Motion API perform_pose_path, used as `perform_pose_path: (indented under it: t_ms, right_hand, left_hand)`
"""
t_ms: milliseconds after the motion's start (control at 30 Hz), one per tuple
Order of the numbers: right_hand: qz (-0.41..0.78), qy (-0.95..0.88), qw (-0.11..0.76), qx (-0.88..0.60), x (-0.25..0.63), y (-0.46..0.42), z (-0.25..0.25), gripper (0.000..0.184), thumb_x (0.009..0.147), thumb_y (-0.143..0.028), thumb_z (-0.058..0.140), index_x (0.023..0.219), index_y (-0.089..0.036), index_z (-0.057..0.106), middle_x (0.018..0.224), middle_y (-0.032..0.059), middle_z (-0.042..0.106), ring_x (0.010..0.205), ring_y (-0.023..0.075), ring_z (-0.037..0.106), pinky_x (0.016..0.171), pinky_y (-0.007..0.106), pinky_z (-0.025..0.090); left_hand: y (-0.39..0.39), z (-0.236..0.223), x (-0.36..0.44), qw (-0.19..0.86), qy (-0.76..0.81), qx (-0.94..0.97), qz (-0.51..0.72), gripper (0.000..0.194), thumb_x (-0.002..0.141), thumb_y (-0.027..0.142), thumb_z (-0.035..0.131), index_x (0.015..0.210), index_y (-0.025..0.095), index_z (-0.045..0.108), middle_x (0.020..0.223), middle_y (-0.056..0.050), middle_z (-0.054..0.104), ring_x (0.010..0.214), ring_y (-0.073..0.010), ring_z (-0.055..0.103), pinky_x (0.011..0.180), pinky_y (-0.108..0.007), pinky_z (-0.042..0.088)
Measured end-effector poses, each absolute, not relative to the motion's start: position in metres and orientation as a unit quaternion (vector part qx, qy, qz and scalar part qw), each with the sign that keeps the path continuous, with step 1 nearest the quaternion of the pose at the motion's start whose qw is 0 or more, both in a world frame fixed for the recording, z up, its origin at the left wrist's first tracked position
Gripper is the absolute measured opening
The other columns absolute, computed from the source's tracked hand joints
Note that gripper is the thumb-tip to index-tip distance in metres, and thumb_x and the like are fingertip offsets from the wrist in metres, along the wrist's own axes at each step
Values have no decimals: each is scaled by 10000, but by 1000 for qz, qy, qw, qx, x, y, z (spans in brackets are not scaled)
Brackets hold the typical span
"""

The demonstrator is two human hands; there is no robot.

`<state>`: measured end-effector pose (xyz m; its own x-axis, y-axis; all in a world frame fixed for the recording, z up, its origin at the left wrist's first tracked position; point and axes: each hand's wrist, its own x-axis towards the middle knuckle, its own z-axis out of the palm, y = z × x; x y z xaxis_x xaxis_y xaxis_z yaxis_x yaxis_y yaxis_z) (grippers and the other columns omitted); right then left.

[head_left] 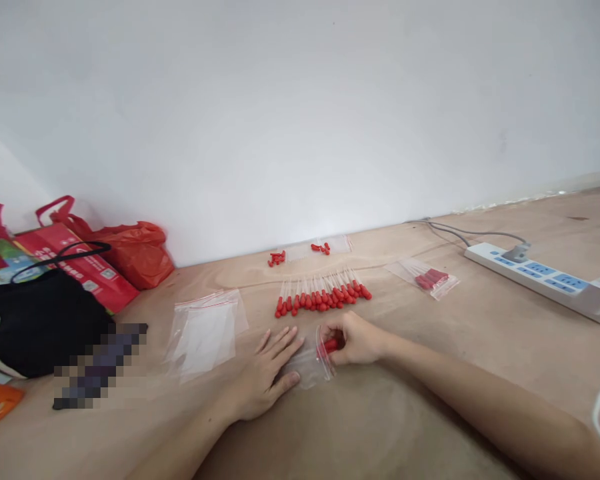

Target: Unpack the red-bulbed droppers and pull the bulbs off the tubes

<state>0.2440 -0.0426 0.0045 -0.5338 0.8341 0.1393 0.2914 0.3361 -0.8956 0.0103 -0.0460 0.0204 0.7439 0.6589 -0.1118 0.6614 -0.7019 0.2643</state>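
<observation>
Red droppers (333, 345) met a clear bag (310, 373).
The right hand (353, 337) gripped them at its mouth; the left hand (263, 377) lay open on the table (395, 427). Insertion likely needed a steady opening.

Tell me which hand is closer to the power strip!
Your right. The right hand is left of the power strip, pinching a red bulb at the bag's mouth. The left hand is farther left, at the bag's other end.

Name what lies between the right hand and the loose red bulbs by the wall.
A row of red-bulbed droppers lies between the right hand and the loose red bulbs, in the head view.
</observation>
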Motion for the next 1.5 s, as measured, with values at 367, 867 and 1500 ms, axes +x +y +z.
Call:
perform_pose_path:
  t_ms: [367,867,1500]
  right_hand:
    - [438,-650,468,-410,306,-25,65,221,656,-269,629,824,-143,559,628,-22,563,513,61,495,494,199,406]
    - [-162,-886,372,-224,226,-67,7,230,860,-152,350,988,-182,539,795,43,555,679,119,490,623,243,433]
    - [-59,-917,313,-241,226,-64,-9,198,800,-289,446,927,-168,535,887,68,540,734,143,481,635,279,364]
  left_hand:
    - [-44,15,5,117,400,909,-7,620,843,507,308,1360,239,93,1425,-57,93,1311,-235,66,1057,-481,58]
    - [-38,32,60,675,495,462,291,230,771,351,545,850,144,607,882,-65,667,781,-137,629,660,-209,501]
    - [95,45,66,442,649,570,243,346,459,143,758,665,147,479,501,55,538,523,-112,573,548,-228,471]
